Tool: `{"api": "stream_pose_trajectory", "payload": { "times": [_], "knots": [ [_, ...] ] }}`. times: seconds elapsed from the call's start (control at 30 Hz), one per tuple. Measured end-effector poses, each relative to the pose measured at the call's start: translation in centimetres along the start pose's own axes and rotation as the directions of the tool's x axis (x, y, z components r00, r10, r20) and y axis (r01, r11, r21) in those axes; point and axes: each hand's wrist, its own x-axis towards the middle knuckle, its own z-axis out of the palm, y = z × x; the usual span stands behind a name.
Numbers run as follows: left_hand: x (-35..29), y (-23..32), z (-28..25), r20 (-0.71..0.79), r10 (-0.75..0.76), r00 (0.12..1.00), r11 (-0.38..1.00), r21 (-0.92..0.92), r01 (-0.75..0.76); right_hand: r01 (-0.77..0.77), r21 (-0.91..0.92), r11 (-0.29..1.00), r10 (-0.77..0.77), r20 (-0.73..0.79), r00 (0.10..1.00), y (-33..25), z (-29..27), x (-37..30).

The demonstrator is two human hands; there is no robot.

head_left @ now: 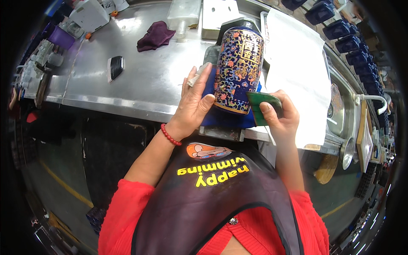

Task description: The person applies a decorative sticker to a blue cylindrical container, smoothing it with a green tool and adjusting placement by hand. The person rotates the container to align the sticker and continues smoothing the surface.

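Green scraper (257,109), partly hidden, is clamped in the right grip (284,112). Left grip (194,100) is spread; contact with the container (237,70) cannot be told.

Place looked like a workshop. Metal bench (95,83) ran across; plastic containers (89,17) crowded its left end. 1 sink (339,123) with white tap (375,97) stood right, dark-blue jars (348,44) lined up beyond. Yellow lines (68,185) marked floor (59,159).

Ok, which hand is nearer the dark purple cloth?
Left. The left hand is below and right of the dark purple cloth in the picture, beside the patterned canister; the right hand, holding a flat green tool, is farther, on the canister's right.
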Motion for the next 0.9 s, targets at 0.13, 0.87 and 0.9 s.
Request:
{"api": "stream_pose_trajectory", "payload": {
  "times": [0.13,0.87,0.9],
  "knots": [
    [0.0,0.1,-0.2,0.006,-0.009,1.000,0.999,-0.035,0.009,0.520,-0.387,0.761,-0.506,0.147,0.850,-1.2,0.1,0.4],
    [-0.8,3.6,0.8,-0.091,0.235,0.968,0.855,0.494,-0.161,-0.215,0.118,0.969,0.213,0.031,0.977,-1.9,1.1,0.2],
    [-1.0,3.3,1.0,-0.084,0.230,0.970,0.863,0.478,-0.163,-0.214,0.117,0.970,0.212,0.024,0.977,-1.8,1.1,0.1]
  ]
}}
